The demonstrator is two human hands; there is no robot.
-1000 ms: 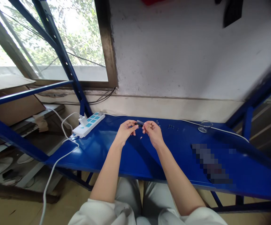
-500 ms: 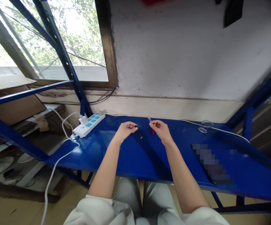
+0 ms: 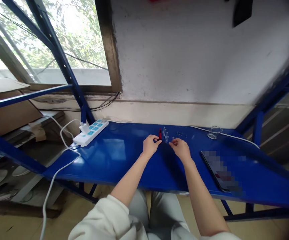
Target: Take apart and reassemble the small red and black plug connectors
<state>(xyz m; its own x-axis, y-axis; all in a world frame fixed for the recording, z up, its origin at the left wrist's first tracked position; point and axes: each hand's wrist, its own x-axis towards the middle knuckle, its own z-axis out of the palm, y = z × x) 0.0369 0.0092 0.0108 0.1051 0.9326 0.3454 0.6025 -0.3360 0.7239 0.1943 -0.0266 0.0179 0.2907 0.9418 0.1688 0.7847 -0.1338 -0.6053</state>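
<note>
My left hand (image 3: pixel 150 146) is closed in a pinch above the blue tabletop (image 3: pixel 124 166). Something small and dark shows at its fingertips, too small to name. Just beyond those fingers is a slim red object (image 3: pixel 160 133), partly black at its lower end. Several small clear tube-like pieces (image 3: pixel 165 136) stand close together right of it. My right hand (image 3: pixel 181 148) pinches near these pieces, with a small clear piece (image 3: pixel 173 138) showing at its fingertips.
More tiny clear pieces (image 3: pixel 179 133) lie behind my right hand. Eyeglasses (image 3: pixel 212 136) and a dark flat phone-like device (image 3: pixel 216 173) lie to the right. A white power strip (image 3: pixel 90 134) with a white cable (image 3: pixel 56 176) sits at the left. Blue frame posts (image 3: pixel 257 130) flank the table.
My left hand has moved right, towards the red object. My right hand has moved slightly right and lower, away from the red object, and the clear pieces beside that object now show.
</note>
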